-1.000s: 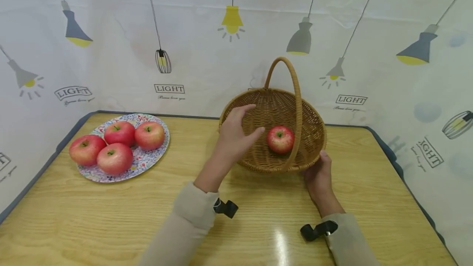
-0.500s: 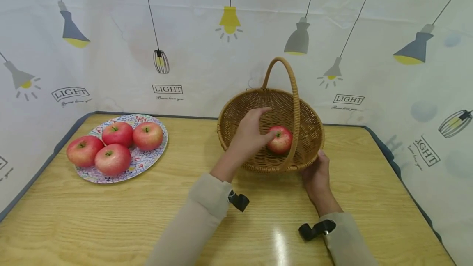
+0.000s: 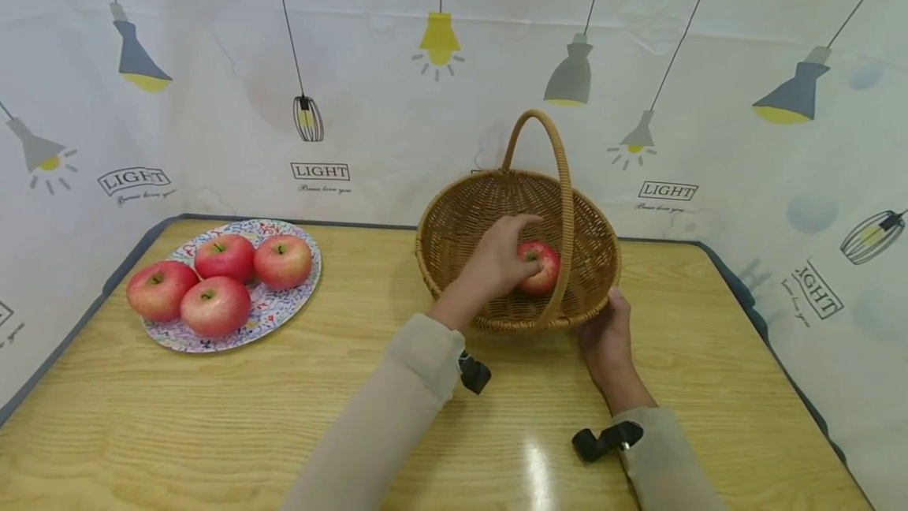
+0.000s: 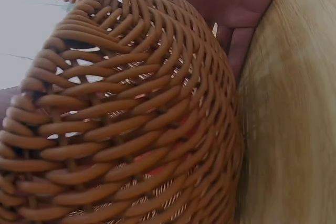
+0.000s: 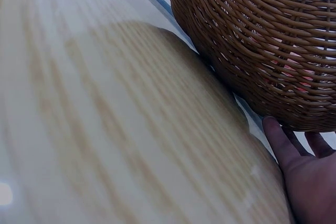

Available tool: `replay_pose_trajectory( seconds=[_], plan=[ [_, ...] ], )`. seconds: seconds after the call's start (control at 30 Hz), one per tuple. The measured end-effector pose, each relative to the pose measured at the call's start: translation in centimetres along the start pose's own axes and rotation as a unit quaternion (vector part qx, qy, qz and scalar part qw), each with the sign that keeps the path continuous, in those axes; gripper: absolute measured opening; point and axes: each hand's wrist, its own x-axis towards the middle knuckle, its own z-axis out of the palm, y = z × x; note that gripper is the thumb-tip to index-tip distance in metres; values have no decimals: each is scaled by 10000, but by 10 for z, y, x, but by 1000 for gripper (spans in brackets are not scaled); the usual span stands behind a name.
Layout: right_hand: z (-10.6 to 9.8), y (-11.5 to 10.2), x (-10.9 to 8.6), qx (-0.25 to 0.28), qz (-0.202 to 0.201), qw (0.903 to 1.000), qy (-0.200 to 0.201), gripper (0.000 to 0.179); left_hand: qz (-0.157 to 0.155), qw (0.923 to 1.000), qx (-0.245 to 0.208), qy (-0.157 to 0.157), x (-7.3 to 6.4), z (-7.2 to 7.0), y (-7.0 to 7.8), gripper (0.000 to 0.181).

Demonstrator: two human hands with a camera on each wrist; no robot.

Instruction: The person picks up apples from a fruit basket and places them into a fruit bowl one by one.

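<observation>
A brown wicker basket (image 3: pixel 454 219) with an arched handle (image 3: pixel 563 203) is tipped toward me on the wooden table. Inside it lies a red apple (image 3: pixel 546 278), and some red shows through the weave in both wrist views. My left hand (image 3: pixel 493 262) reaches over the near left rim; its thumb lies across the apple's front and its index finger curves over the top. The other left fingers are hidden behind the hand. My right hand (image 3: pixel 610 341) grips the basket's lower right side, thumb at the rim. The right wrist view shows that hand (image 5: pixel 310 177) against the basket's underside.
At the left, a patterned oval plate (image 3: pixel 284 314) bears several red apples (image 3: pixel 225 257). A cloth backdrop (image 3: pixel 383 85) printed with lamps encloses the table (image 3: pixel 213 424) at the back and sides. The basket stands near the back edge.
My left hand has moved right and deeper into the basket, its thumb and index finger coming around the apple. My right hand stays at the basket's side, and the plate of apples is unchanged.
</observation>
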Motion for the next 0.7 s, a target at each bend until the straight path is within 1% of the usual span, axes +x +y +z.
replay_pose_trajectory(
  seconds=[0.17,0.3,0.4,0.5,0.7],
  plan=[
    [2,-1,-2,-17,21,10000,26,76,30,9999,47,-162,3,1,-3,65],
    [2,-1,-4,-71,14,10000,47,76,-108,9992,46,-378,5,2,-4,67],
    [1,0,-4,-57,9,10000,34,76,-148,9984,35,-546,7,3,-5,67],
    [1,0,-3,-55,16,10000,-3,77,-83,9972,227,-710,9,4,-6,64],
    [-1,1,-2,-66,37,9999,-107,76,-19,9917,835,-978,16,5,-6,61]
  ],
)
